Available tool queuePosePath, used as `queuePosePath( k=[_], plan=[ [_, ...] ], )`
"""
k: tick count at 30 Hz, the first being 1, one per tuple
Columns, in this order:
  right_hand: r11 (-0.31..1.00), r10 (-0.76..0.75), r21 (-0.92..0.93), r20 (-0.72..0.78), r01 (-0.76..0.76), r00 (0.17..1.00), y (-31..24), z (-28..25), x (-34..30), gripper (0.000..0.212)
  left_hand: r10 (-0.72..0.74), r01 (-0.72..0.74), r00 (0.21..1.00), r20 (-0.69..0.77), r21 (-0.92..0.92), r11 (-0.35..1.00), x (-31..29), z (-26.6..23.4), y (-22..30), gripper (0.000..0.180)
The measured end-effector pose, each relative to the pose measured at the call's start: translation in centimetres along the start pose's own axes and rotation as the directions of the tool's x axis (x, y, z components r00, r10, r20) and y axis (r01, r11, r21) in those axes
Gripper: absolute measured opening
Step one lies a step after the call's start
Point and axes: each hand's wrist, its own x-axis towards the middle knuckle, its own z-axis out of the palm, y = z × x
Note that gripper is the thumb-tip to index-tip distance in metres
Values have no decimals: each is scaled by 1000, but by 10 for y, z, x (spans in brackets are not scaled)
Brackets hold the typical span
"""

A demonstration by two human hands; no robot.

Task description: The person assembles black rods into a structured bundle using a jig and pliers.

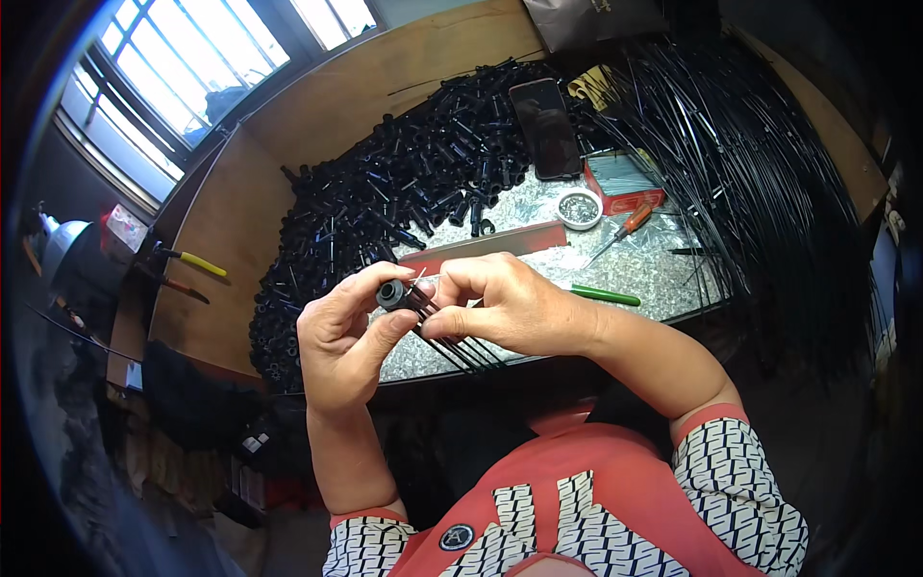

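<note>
Close above the front edge of the bench, my left hand (348, 332) pinches a short round black plastic hub (390, 294) between thumb and fingers, its hollow end facing up. Several thin black ribs (461, 354), like umbrella ribs, run from the hub down to the right. My right hand (495, 306) is closed at the hub's right side, thumb and fingers gripping the ribs near where they join it. A fine pale wire (420, 274) shows between the two hands; which hand holds it I cannot tell. The fingers partly hide the joint.
A heap of black plastic hubs (385, 183) covers the bench's left and back. Black ribs (750, 154) pile at right. Between lie a phone (545, 125), a tin of small pieces (580, 208), a red box (625, 197), an orange-handled screwdriver (635, 220), and a green-handled tool (606, 295).
</note>
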Motion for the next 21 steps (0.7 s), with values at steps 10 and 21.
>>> queuePosePath(
  k=[10, 21],
  plan=[
    [988, -68, -149, -187, 41, 980, 23, 28, -4, 20, 82, 79, 944, -321, 458, 886, -20, 42, -35, 17],
    [744, -34, -667, -80, -28, 996, 62, -17, -62, 27, -36, 137, 931, -364, 256, 957, -58, 52, -79, 15]
  ],
)
